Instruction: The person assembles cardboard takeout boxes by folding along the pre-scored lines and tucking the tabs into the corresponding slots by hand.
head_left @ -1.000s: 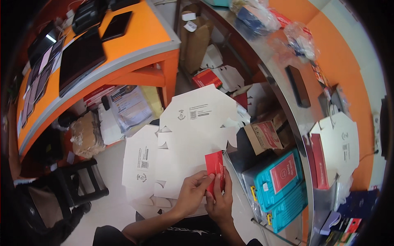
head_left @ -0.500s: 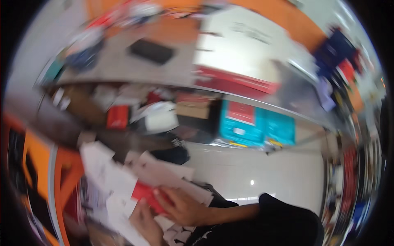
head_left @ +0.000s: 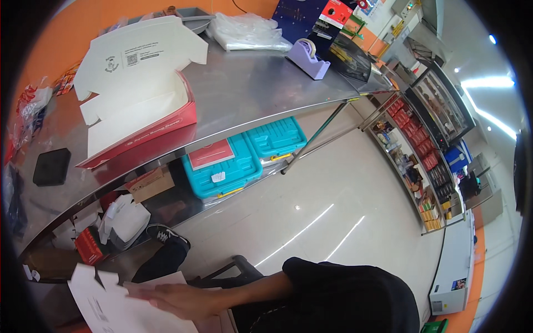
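Note:
My right hand (head_left: 173, 300) reaches left from my black-sleeved body (head_left: 338, 297) and lies with its fingers stretched flat on a white die-cut cardboard sheet (head_left: 111, 308) at the bottom left. The hand is blurred, and I see nothing gripped in it. My left hand is out of the picture. A black shoe (head_left: 165, 234) and dark trouser leg sit just above the sheet, and a dark chair frame (head_left: 236, 269) lies beside my forearm.
A long steel table (head_left: 261, 91) carries an open white-and-red carton (head_left: 139, 94), a black flat object (head_left: 51, 166), a lilac tape dispenser (head_left: 308, 58) and clear bags (head_left: 247, 30). Under it stand teal cases (head_left: 222, 169), a brown box (head_left: 150, 184) and a small red box (head_left: 89, 247). Stocked shelves (head_left: 416, 150) line the right.
The view has swung from the orange desk and floor sheets to the steel table and shop aisle. The small red piece held in both hands earlier is no longer visible, and only one hand shows.

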A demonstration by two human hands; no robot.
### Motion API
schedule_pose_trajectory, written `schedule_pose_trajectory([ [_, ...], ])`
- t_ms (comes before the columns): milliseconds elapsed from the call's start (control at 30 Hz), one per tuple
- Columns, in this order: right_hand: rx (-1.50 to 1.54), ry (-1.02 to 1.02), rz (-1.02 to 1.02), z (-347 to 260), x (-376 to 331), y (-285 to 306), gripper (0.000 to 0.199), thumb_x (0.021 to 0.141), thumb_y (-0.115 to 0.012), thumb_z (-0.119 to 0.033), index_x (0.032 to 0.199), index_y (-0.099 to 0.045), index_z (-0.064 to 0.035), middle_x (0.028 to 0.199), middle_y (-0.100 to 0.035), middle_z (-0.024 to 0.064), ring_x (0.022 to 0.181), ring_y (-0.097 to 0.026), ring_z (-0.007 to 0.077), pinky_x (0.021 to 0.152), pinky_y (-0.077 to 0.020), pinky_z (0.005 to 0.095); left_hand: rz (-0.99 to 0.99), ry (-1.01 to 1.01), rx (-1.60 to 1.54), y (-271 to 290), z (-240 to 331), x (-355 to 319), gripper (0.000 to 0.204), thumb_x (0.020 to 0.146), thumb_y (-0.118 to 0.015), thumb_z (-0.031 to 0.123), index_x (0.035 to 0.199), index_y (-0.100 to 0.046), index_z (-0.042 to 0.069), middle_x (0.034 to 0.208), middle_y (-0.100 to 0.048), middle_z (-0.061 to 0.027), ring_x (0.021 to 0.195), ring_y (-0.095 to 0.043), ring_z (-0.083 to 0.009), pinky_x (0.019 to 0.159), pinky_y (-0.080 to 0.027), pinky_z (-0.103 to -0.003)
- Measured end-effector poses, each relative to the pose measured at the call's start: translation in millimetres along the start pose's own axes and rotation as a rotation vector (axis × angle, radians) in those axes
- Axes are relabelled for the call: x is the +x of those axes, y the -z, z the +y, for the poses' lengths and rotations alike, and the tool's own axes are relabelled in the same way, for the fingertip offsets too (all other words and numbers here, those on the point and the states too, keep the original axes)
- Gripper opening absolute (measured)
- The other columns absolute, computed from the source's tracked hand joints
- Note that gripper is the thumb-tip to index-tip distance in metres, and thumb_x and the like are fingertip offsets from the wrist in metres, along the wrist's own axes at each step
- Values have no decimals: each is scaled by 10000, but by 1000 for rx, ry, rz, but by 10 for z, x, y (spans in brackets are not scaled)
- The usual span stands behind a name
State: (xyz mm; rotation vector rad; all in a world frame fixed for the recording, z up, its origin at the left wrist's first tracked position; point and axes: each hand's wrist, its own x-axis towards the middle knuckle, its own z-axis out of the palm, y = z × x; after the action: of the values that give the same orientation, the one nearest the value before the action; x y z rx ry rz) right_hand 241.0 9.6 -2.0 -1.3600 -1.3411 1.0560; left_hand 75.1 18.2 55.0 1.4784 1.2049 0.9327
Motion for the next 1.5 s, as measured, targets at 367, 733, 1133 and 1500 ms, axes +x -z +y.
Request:
schedule_pose_trajectory([
  [367, 496, -495, 76, 312, 5, 175, 839, 985, -228, -683, 1448, -429, -13, 1419, -440, 220, 1366, -389, 322, 1144, -273, 370, 176, 105, -120, -78, -233, -98, 547, 1005, -527, 421, 1319, -535, -27, 1236, -598, -174, 1034, -627, -252, 866, -528, -377],
  [733, 276, -511, 153, 370, 40, 288, 687, 1048, -319, -524, 1143, -647, 73, 1106, -676, 172, 1083, -592, 231, 986, -422, 340, 312, 114, -1170, 374, -1033, -380, 522, 990, -567, 410, 1321, -528, 8, 1217, -603, -109, 1084, -594, -189, 928, -494, -347],
  [1133, 78, -27, 38, -34, -218, -405, 572, 1056, -376, -314, 1477, -269, 58, 1433, -395, 249, 1360, -398, 333, 1114, -320, 399, -53, 66, -60, 367, -238, -437, 756, 841, -735, 108, 1475, -340, -8, 1277, -538, -168, 1182, -553, -261, 967, -474, -393],
  [1500, 477, -273, -422, 541, -178, -171, 685, 1076, -155, -444, 1292, -566, 60, 1395, -461, 155, 1276, -470, 283, 1111, -326, 420, -79, 181, 183, -240, -798, -449, 646, 915, -677, 187, 1432, -371, -50, 1296, -484, -202, 1182, -569, -333, 999, -509, -395],
])
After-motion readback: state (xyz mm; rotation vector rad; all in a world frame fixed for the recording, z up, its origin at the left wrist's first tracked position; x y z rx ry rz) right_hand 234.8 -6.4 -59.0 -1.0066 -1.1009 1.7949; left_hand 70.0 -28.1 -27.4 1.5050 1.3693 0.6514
